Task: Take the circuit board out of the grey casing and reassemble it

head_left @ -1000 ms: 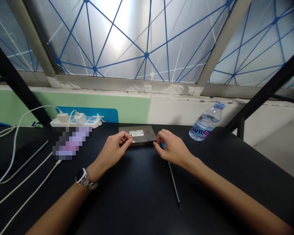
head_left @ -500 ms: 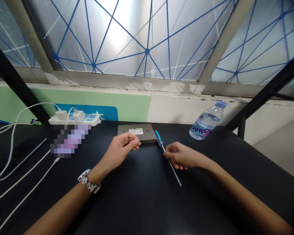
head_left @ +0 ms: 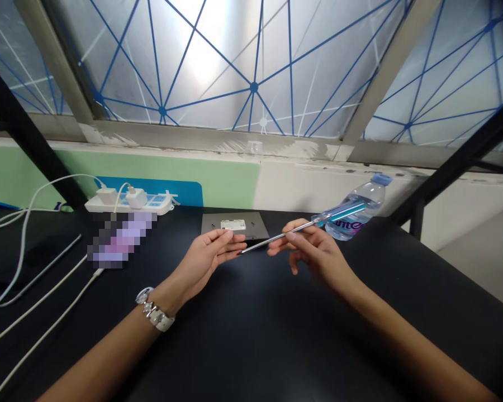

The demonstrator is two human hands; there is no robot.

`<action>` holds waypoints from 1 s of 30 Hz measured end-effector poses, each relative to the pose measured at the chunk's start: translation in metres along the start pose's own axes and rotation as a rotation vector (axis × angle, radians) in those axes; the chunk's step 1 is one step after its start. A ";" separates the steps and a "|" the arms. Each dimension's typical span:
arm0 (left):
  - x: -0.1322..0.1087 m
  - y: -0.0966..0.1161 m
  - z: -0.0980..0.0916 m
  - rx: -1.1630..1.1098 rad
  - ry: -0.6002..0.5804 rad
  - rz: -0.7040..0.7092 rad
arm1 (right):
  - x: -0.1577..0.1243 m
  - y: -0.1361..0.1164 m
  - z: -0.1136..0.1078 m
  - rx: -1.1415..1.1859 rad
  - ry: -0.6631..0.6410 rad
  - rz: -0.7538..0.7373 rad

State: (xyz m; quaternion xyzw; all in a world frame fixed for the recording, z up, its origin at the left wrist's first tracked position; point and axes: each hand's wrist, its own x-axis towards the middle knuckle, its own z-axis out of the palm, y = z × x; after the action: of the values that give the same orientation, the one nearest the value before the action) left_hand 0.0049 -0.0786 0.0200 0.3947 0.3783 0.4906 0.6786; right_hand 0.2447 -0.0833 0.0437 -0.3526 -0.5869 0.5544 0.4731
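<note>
Head view: two bare hands hover over one black table (head_left: 251,335). The right hand (head_left: 318,251) pinches one blue-handled screwdriver (head_left: 302,226) by its shaft, lifted above the table, tip aimed at the left hand (head_left: 212,254). The left hand's fingers curl loosely, gripping nothing visible, just in front of one flat grey box (head_left: 235,226). One water bottle (head_left: 360,206) lies right of the box; one power strip (head_left: 128,204) sits left.

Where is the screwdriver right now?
The screwdriver is held up off the black table by the right hand, its tip pointing at the left hand, before the grey box.
</note>
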 end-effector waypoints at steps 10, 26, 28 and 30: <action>0.002 -0.006 0.001 -0.021 -0.011 -0.045 | -0.001 0.003 0.010 -0.051 0.136 -0.161; 0.001 -0.007 0.002 -0.027 0.009 -0.043 | -0.005 0.006 0.013 -0.099 0.156 -0.214; 0.001 -0.007 0.003 -0.035 0.017 -0.046 | -0.006 0.007 0.013 -0.108 0.159 -0.229; 0.000 -0.007 0.004 -0.047 0.028 -0.050 | -0.006 0.007 0.013 -0.122 0.157 -0.245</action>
State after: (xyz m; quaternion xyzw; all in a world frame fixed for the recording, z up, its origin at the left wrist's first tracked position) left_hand 0.0111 -0.0803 0.0153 0.3622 0.3858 0.4879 0.6942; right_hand 0.2332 -0.0922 0.0362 -0.3488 -0.6192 0.4265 0.5595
